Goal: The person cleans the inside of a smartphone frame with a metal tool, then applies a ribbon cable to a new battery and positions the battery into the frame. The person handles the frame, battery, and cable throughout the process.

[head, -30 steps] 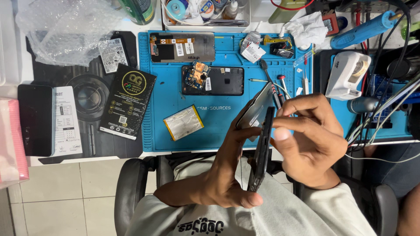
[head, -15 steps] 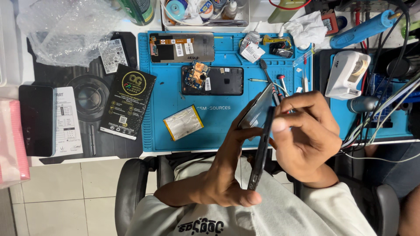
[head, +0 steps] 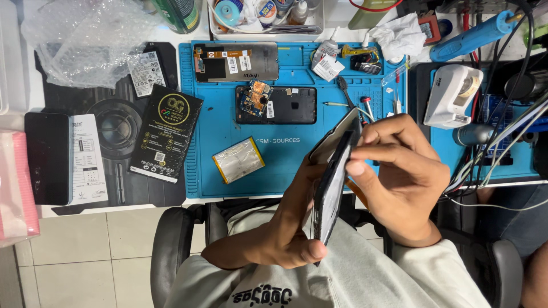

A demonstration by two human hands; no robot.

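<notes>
left hand (head: 285,228) gripping thin black phone frame (head: 330,191) edge-on above blue rubber mat (head: 297,148) on worktop; right hand (head: 408,182) fingers (head: 365,166) pinched on its upper edge.

Counted on the bench: two hands, left (head: 285,228) and right (head: 405,177), one phone frame (head: 331,182) held between them, one silver battery (head: 238,159), one black box (head: 165,132), one blue mat (head: 285,154).
</notes>
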